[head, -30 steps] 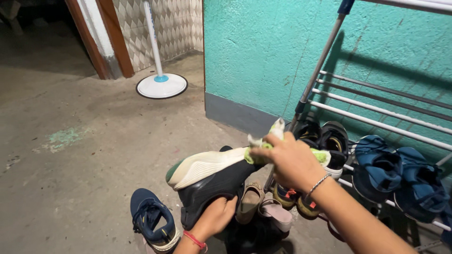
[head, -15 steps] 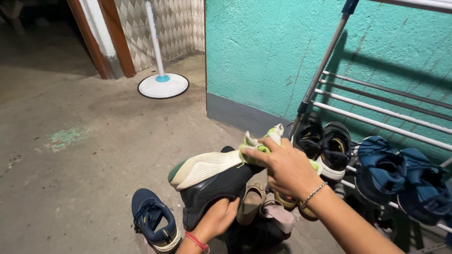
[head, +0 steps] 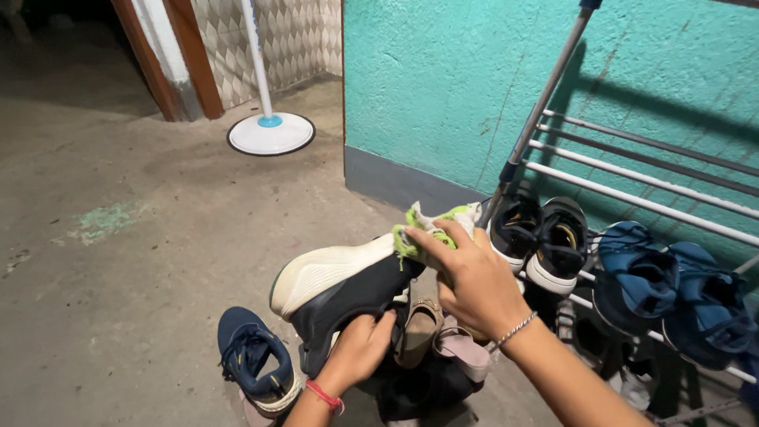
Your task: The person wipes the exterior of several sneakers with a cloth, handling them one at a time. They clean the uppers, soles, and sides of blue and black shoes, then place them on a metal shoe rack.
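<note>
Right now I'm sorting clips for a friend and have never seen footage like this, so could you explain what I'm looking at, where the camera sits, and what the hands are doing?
There is no machine here: these are a person's two bare hands, filmed by a camera worn on their head, looking down. The left hand, with a red band at the wrist, grips a black shoe with a white sole, turned sole-up. The right hand, wearing a silver bracelet, presses a green and white cloth against its sole. Below them, on the concrete floor, lie a navy sneaker and a pile of other shoes. To the right a metal shoe rack stands against a teal wall, holding black shoes and blue sandals. A white round fan base stands farther back.
</note>
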